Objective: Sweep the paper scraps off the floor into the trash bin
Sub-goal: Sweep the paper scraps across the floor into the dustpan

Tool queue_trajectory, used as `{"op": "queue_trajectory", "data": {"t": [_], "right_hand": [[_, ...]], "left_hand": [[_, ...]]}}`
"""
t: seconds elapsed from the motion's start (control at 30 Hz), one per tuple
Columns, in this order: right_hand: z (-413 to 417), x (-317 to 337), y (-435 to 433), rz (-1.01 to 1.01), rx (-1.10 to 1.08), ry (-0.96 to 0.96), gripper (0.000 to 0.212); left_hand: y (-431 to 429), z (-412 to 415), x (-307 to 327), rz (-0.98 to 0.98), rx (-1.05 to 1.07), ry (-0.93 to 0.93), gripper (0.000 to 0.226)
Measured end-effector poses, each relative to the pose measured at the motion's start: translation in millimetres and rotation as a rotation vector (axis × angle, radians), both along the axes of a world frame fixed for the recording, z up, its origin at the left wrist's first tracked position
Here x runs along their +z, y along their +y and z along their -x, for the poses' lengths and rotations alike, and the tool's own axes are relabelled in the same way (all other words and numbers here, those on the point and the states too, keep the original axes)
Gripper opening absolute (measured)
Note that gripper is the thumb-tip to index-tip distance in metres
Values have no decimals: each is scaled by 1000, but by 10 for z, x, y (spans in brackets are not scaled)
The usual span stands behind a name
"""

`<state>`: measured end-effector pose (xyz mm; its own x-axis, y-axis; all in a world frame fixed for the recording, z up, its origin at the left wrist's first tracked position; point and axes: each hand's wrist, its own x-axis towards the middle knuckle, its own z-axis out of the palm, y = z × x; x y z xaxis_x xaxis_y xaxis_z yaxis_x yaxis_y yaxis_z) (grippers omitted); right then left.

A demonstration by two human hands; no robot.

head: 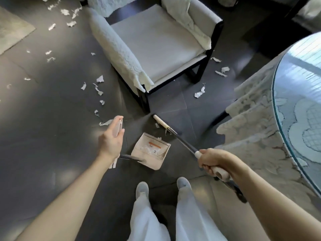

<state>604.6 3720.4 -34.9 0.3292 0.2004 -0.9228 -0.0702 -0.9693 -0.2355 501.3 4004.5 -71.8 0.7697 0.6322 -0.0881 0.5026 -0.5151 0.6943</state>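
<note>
The broom is gripped by the right hand, the dustpan by its handle in the left hand. Paper scraps, strewn from nine to one o'clock, could be flicked under the chair by a hard stroke.

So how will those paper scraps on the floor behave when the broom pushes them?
The paper scraps look thin, torn and crumpled, so they are probably very light and floppy. They'd likely skid across the glossy floor rather than roll.
</note>
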Motion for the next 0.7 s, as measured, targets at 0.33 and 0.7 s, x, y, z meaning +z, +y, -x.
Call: {"op": "queue_trajectory", "data": {"t": [0.33,0.7], "right_hand": [[739,529,45,-76,-590,176,32],[1102,301,85,-82,-750,7,19]], "left_hand": [[370,-203,-97,53,-225,-4,42],[733,127,-49,81,-476,97,42]]}}
